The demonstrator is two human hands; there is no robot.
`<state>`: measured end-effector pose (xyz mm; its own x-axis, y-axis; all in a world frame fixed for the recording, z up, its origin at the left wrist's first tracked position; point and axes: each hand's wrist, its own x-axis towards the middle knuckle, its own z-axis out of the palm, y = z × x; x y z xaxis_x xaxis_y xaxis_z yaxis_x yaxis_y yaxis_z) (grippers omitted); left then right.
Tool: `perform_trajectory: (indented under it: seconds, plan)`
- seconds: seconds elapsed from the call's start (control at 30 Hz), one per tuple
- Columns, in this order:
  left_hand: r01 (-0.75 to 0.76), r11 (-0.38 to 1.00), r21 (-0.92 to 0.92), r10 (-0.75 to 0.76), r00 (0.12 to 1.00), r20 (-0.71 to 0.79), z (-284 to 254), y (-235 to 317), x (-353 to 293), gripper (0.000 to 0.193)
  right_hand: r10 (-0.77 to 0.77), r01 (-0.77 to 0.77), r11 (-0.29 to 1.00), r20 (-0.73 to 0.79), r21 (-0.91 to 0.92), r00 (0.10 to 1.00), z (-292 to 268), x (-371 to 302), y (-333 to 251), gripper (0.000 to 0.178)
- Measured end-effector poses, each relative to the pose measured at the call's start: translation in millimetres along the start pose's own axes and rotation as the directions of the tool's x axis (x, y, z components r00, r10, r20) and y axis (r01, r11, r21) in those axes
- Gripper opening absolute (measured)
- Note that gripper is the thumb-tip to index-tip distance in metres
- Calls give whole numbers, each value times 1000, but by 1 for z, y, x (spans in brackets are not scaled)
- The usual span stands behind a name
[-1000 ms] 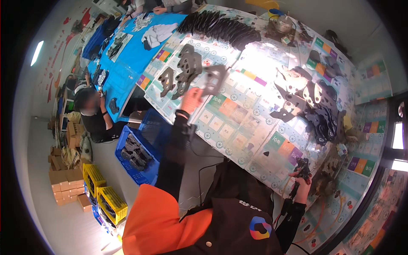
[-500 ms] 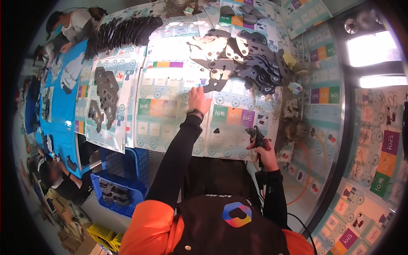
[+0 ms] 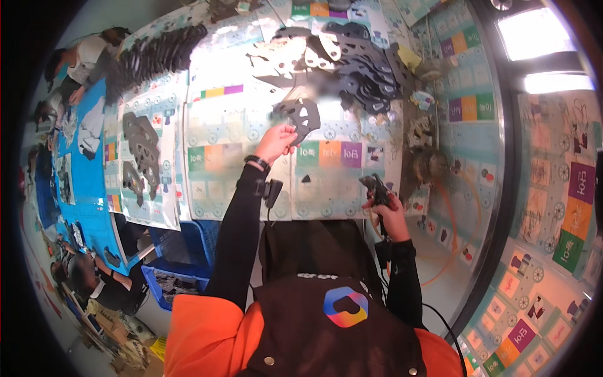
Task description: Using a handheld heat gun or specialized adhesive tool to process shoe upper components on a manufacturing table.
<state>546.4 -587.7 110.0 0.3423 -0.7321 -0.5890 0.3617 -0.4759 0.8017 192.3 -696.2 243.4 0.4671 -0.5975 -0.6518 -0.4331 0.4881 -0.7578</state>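
Observation:
My left hand (image 3: 274, 146) pinches a flat dark grey cut-out piece (image 3: 308, 119) with several holes, which looks like a shoe upper part. It is held over the covered worktable (image 3: 232, 182), its far end blurred. My right hand (image 3: 394, 218) is closed round a dark spray gun (image 3: 377, 191) near the table's front edge; a hose trails down from it. Beyond my left hand lies a pile of similar dark pieces (image 3: 369, 78), with paler sunlit pieces (image 3: 276, 60) at its left. A small dark scrap (image 3: 306, 179) rests on the cover between my hands.
More dark pieces (image 3: 142, 146) lie on the table's left part, behind them a long overlapping row (image 3: 160, 53). A blue crate (image 3: 166, 283) stands below left. People work round a blue table (image 3: 88, 169). An orange hose (image 3: 453, 232) hangs at right, beside a dirty round object (image 3: 428, 164).
My left hand has taken a dark piece from the near edge of the pile and drawn it toward me. My right hand still grips the spray gun, and the view has shifted slightly.

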Motion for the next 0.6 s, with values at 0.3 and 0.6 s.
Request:
perform_trajectory:
  seconds: [0.3,0.6]
  plan:
    - [-90,802,591,212,967,-141,53,-114,-66,15,91,-73,994,247,-81,965,20,30,23,38]
    - [35,963,268,28,974,-226,72,-105,-76,19,171,-115,976,318,-186,933,39,40,28,34]
